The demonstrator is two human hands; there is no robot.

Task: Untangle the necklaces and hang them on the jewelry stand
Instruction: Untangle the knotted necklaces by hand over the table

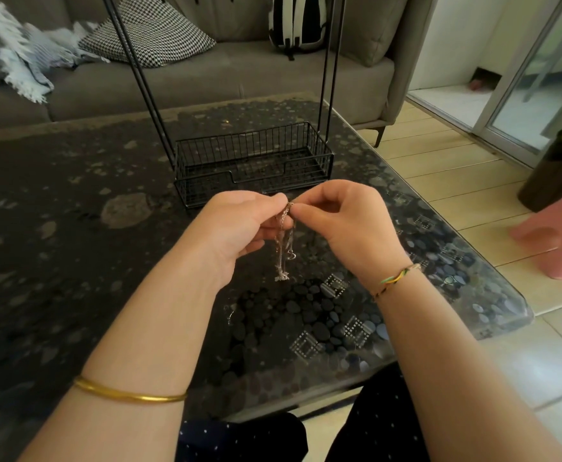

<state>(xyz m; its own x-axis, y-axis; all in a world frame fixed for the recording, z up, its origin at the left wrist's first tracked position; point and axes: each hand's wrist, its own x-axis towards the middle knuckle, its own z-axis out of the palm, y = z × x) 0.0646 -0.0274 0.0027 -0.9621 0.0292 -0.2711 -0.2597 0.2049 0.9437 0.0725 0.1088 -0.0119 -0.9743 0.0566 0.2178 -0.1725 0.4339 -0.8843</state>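
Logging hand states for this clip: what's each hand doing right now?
Left hand: closed, pinching the tangled necklaces near their top.
Right hand: closed, pinching the same necklaces.

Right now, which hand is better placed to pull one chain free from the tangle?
Probably the right hand: it pinches only the top of the thin silver tangled chains, while the left hand grips the bundle with more fingers, so it serves better as anchor.
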